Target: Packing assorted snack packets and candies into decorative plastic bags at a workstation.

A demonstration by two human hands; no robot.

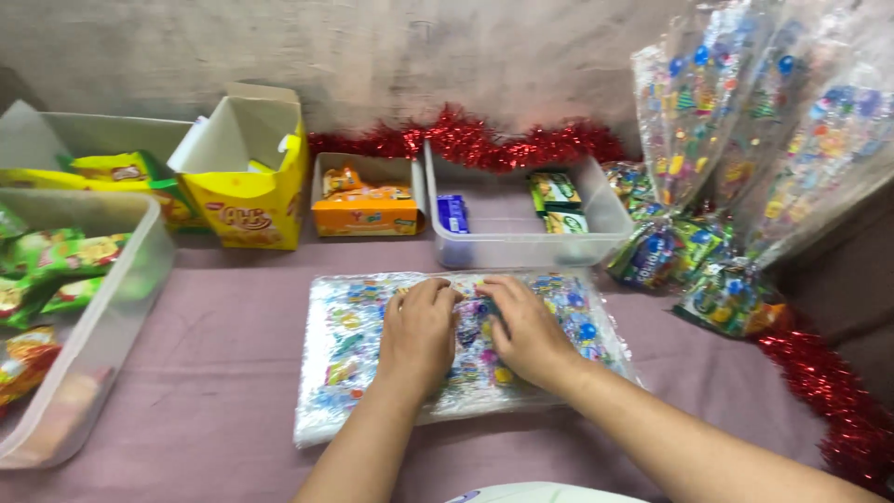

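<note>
Stack of clear printed gift bags (372, 373), glossy, crinkly plastic w/ multicolour dots & shapes, lies flat at the table's (214, 391) near-centre, on mauve cloth. Left hand (416, 335) & right hand (526, 331) rest on top, fingers curled, tips pinching at the top bag's far edge. Beyond: clear rigid plastic tub (521, 244), orange carton (365, 210), fuzzy red tinsel (484, 144) along the far edge.
</note>
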